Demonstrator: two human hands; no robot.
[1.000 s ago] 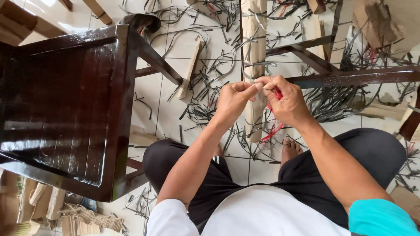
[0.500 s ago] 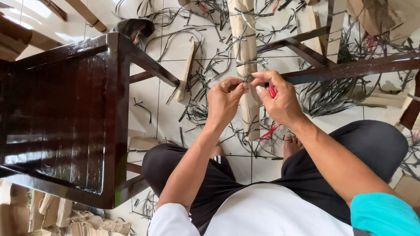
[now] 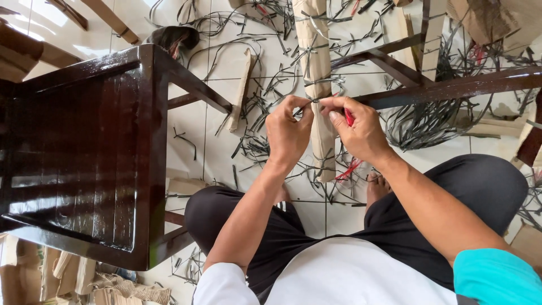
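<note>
My left hand (image 3: 289, 133) and my right hand (image 3: 357, 129) are raised together in front of me, fingertips almost touching. Between them they pinch a thin dark strip (image 3: 312, 101). My right hand also grips a small red-handled tool (image 3: 349, 117) against its palm. Below the hands, on the tiled floor, lies a long paper-wrapped bundle (image 3: 316, 62) bound with dark straps. I sit with my legs in black shorts (image 3: 293, 237), one bare foot (image 3: 377, 189) on the tiles.
A dark brown wooden chair (image 3: 84, 152) stands close at the left. A second dark wooden frame (image 3: 451, 87) runs across the upper right. Several cut dark strips (image 3: 429, 121) litter the white tiles. Cardboard scraps (image 3: 485, 22) lie at the top right, woven pieces (image 3: 130, 292) at the bottom left.
Both hands have stayed together, shifting slightly up and left in view, still working the thin strip between the fingertips. The chair and the bundle have not moved.
</note>
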